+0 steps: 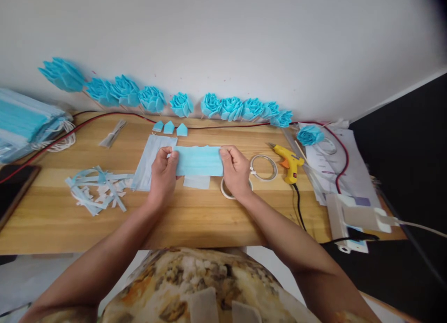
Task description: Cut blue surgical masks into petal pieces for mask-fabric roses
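Note:
A pleated piece of blue face-mask fabric (199, 161) is stretched flat between both hands above the wooden table. My left hand (164, 171) pinches its left end, and my right hand (235, 170) pinches its right end. Below it, a white fabric piece (197, 181) pokes out on the tabletop. Beside my left hand lies a pale sheet of mask material (144, 169), partly covered by that hand. A tape roll (226, 192) sits partly hidden under my right hand, with a second roll (263, 156) just right of it. Three small blue cut pieces (169, 127) lie behind.
Blue fabric flowers (181, 104) line the wall. A yellow glue gun (288, 161) and power strip (335, 216) are at right, with papers (349, 160). Stacked masks (28, 123), a phone (17, 188), fabric scraps (98, 188) and wire ties (112, 133) are at left. A red-black cable (223, 126) crosses behind.

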Demonstrator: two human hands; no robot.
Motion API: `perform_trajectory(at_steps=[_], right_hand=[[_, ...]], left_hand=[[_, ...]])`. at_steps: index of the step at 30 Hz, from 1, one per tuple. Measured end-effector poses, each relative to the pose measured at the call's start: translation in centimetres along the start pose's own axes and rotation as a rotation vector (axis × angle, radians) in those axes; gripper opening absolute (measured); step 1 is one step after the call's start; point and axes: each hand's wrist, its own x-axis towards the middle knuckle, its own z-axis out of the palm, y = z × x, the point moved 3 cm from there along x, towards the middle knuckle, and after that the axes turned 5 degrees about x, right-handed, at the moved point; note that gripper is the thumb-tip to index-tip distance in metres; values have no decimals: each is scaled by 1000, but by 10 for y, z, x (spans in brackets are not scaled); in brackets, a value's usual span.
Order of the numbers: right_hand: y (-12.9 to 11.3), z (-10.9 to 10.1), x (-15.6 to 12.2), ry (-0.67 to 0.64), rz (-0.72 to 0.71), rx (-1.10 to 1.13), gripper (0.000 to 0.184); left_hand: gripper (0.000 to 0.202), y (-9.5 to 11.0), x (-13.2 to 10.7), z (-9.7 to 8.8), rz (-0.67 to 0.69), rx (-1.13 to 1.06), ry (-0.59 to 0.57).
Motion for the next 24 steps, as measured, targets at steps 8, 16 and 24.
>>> perform_trajectory(at_steps=[8,16,24], right_hand=[[2,0,1,-4,18,11,31],[4,-2,2,-5,24,10,31],[4,-3,3,-10,16,-1,33]], left_hand=[[34,-4,3,0,-8,-41,-20],[35,-8,3,-1,-24,-71,-45],[34,-13,6,0,-39,-92,-81]])
